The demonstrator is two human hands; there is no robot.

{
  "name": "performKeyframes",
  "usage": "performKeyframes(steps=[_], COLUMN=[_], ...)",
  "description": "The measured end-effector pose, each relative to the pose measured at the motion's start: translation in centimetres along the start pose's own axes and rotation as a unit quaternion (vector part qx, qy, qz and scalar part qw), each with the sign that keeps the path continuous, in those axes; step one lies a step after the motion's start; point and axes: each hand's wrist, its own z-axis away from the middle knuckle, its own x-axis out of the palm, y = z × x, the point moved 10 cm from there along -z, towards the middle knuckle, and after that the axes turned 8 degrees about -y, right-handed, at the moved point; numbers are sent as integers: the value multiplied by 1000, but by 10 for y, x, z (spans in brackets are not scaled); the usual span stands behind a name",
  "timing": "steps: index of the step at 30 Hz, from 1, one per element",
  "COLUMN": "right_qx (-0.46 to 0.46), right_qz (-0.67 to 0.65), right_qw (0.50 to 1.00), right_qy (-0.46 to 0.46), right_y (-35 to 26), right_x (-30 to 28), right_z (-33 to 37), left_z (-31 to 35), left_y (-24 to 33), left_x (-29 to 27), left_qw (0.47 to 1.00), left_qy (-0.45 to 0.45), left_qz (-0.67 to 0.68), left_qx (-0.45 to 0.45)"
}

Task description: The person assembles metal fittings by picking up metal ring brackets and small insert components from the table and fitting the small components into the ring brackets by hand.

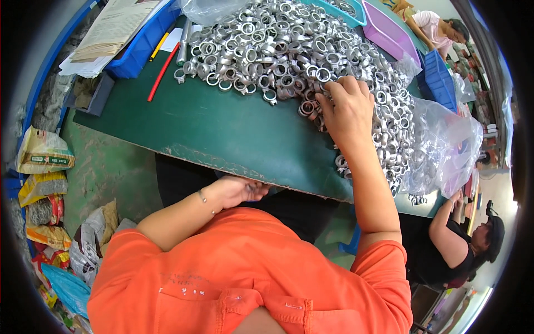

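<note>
A large heap of silvery metal ring clamps (pixel 267 42) spreads over the green table (pixel 222 133). At its near right side, my right hand (pixel 350 103) reaches down among the rings. Its thumb and bent fingers stand apart, with the fingertips touching the pieces; no ring is plainly gripped. Some darker, brownish rings (pixel 307 108) lie beside the thumb. My left hand (pixel 243 191) is low at the table's front edge, palm turned inward and fingers curled. What it holds, if anything, is hidden in the fingers.
A red stick (pixel 163 72), a yellow pen (pixel 159 47) and a metal rod (pixel 184 43) lie left of the heap. Blue bin (pixel 130 61), pink basket (pixel 389 33) and clear plastic bag (pixel 445 145) surround it. Two other people work at the right. Sacks (pixel 44 150) stand on the left.
</note>
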Motion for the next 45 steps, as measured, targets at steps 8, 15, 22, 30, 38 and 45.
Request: performKeyframes(steps=[8,15,22,30,38,45], right_qx=[-7,210,195,349,343,362], right_qz=[-82,-680,-699,-771,-779,-813], right_qw=[996,696,686,531,522,448], right_qy=[-17,-100,-49,-46,-53,-82], right_y=[-11,-12,-29,-17,-2,-5], right_x=[-9,56,51,94,85,91], right_z=[14,69,84,104,88,85], left_z=[-28,38,73,46,46,45], left_y=[-2,24,78,122,137,135], left_x=[-45,29,98,107,121,125], left_qw=[994,789,938,886,837,914], left_qy=[22,-18,-21,37,75,56], left_qz=[84,-613,-333,-338,-429,-329], left_qx=[58,10,97,316,332,230])
